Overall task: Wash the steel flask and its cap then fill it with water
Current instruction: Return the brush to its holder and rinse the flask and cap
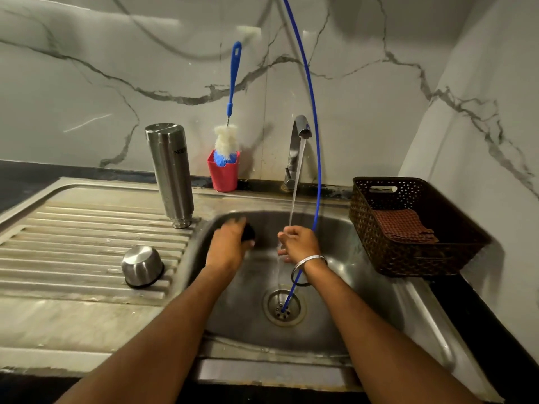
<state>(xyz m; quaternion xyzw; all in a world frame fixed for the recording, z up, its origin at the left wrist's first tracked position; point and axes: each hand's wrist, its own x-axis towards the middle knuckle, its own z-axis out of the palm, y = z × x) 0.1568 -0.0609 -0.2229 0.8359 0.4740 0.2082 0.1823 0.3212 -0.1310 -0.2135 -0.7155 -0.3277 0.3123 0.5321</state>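
Fingers of my left hand (230, 243) curl round a dark cap piece (248, 233) near the sink's (364, 301) left wall; right hand (297, 243) loose under the stream (296, 185); I'd bring the piece into the water, flask (170, 173) inverted on the drainboard's back edge

basin left half: open | blue hose (316, 158): crosses right | basket (414, 228): blocks right rim

Grey-veined marble wall (87, 83) fills the upper frame, meeting a side wall (481, 97) at right. Dark countertop (17, 176) at left edge; steel drainboard (73, 228) lower left. Soft glare upper left.
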